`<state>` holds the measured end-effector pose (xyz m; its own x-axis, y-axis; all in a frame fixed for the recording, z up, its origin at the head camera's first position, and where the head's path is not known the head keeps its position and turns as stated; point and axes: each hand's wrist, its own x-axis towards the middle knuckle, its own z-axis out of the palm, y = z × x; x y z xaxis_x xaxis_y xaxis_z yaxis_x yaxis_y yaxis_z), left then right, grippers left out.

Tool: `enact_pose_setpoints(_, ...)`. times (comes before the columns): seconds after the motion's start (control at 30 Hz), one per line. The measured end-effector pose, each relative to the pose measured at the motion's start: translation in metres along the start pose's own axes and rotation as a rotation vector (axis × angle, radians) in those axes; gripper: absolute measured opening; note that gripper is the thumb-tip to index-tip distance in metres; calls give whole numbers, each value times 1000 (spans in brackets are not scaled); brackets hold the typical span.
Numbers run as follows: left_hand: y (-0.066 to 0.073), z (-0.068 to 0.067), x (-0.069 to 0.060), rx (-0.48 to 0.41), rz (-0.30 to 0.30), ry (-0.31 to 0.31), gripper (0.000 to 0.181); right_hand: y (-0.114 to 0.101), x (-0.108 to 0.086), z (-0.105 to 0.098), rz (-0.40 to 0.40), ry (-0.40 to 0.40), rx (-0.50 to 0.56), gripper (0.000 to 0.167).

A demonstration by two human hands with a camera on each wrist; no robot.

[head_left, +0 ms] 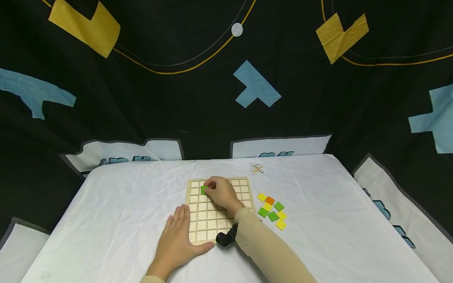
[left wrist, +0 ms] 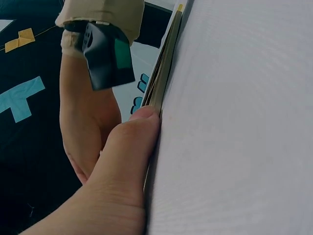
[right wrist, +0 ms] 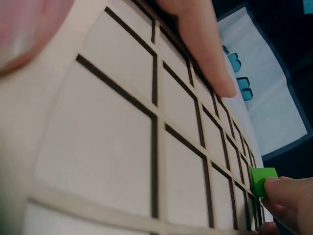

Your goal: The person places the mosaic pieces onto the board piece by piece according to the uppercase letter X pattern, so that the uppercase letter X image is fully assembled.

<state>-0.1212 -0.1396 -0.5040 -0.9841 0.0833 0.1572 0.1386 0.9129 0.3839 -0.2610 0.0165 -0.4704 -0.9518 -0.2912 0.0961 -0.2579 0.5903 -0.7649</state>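
My right hand (head_left: 223, 193) pinches a square green tile (head_left: 203, 190) between thumb and fingers over the far left part of a wooden grid board (head_left: 202, 225). In the right wrist view, the green tile (right wrist: 260, 179) appears at the fingertips, close to the board's grid. My left hand (head_left: 178, 240) lies with straight fingers along the board's left edge, its thumb stretched along the near edge. The left wrist view shows that thumb (left wrist: 134, 134) against the board's side (left wrist: 167, 61). Whether the green tile touches a cell is hard to tell.
Right of the board lie several loose tiles, among them an orange tile (head_left: 270, 200), a yellow tile (head_left: 281, 225) and a green tile (head_left: 273, 216). A small card with a coloured grid pattern (head_left: 258, 169) lies farther back on the white tablecloth (head_left: 329, 220). A dark curtain (head_left: 198, 114) hangs behind.
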Motion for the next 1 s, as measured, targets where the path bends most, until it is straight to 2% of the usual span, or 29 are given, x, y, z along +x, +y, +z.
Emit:
enact_pose_setpoints(0.33,1,0,1,9,22,24,138,-3,0,3,-10,22,-137,16)
enact_pose_setpoints(0.6,1,0,2,-4,-2,-2,140,-2,-1,4,-29,13,-204,20)
enact_pose_setpoints(0.8,1,0,0,5,-1,14,139,-2,-8,-4,-79,-18,-174,22)
enact_pose_setpoints(1.0,1,-1,-1,13,11,27,137,5,-22,-28,-80,-17,-138,29)
